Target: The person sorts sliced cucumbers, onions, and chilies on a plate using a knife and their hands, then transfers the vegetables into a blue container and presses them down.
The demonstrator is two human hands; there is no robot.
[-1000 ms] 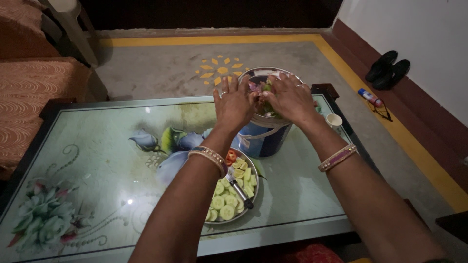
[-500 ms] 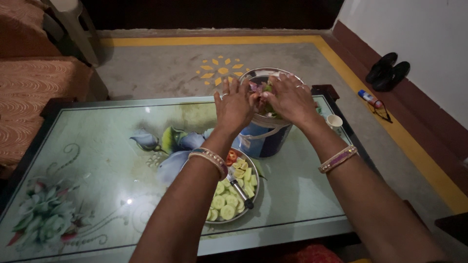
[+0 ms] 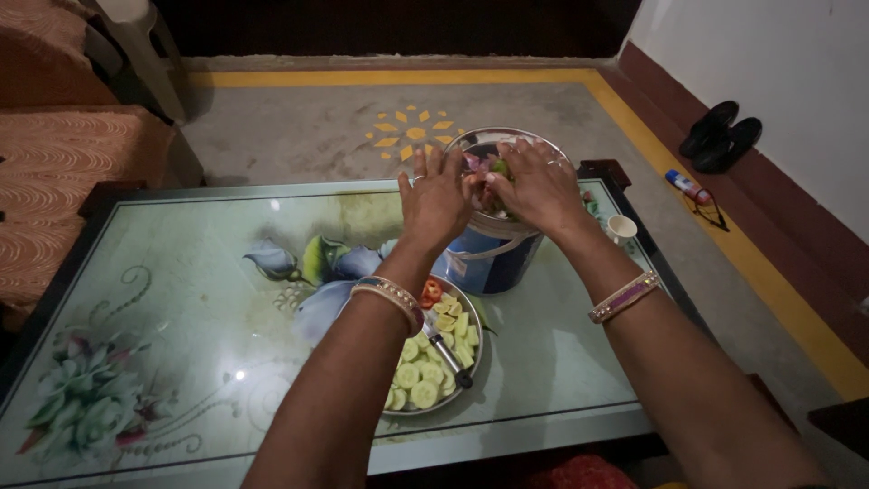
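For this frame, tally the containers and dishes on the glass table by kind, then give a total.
Steel bowl the left hand and right hand work in, atop the bucket: 1
Blue bucket: 1
Steel plate with sliced vegetables and a knife: 1
Small white cup: 1
Total: 4, all on the glass table
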